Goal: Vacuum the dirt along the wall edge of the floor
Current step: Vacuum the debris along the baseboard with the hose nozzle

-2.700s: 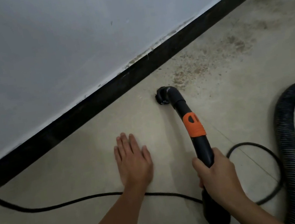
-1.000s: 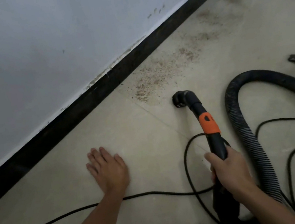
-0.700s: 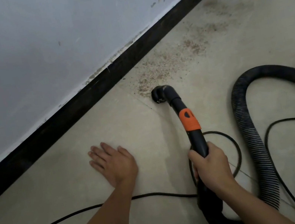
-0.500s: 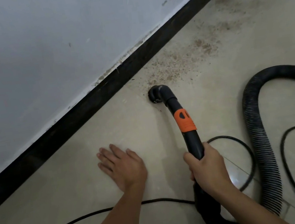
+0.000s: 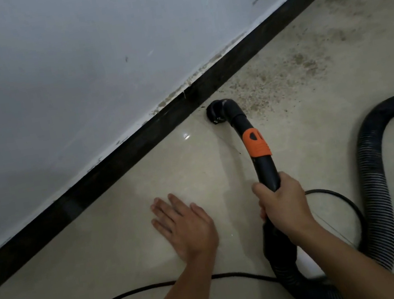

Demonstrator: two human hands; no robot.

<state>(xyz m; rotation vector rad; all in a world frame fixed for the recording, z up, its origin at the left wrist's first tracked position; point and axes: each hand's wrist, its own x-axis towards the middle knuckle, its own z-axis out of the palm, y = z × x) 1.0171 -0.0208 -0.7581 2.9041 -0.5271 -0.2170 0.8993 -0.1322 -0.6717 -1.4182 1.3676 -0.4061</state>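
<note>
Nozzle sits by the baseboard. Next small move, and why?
Probably slide the nozzle to the right along the baseboard, into the dirt. The right hand grips the wand, the nozzle sits at the patch's left edge, and the floor to its left looks clean.
</note>
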